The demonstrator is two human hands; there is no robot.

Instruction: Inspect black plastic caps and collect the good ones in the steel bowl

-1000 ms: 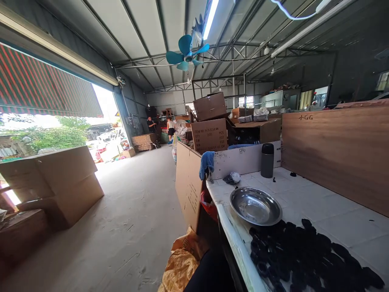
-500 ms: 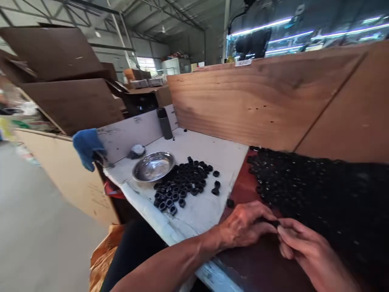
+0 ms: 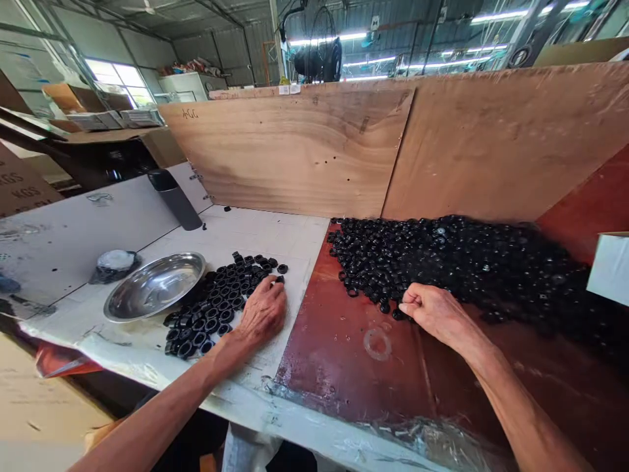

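Observation:
My left hand (image 3: pixel 265 308) is on the white board with its fingers curled down, at the right edge of a small group of black rings (image 3: pixel 223 308). One black ring (image 3: pixel 280 279) shows just beyond its knuckles; whatever is under the fingers is hidden. Over the red-brown surface, my right hand (image 3: pixel 432 311) has thumb and fingers pinched together at the near edge of a large heap of black rings (image 3: pixel 393 252). A loose black ring (image 3: pixel 398 314) lies right by those fingertips. I cannot make out anything between them.
Left of the ring group stands a shiny metal bowl (image 3: pixel 154 288). Behind it are a dark bottle (image 3: pixel 174 200) and a white lump in dark wrapping (image 3: pixel 116 262). A wooden partition (image 3: pixel 295 151) closes the back. A pale box (image 3: pixel 609 269) juts in at right.
The view has swung right. My hands, which met around a small dark piece, have parted: the left has gone to the small ring group, the right to the large heap's edge.

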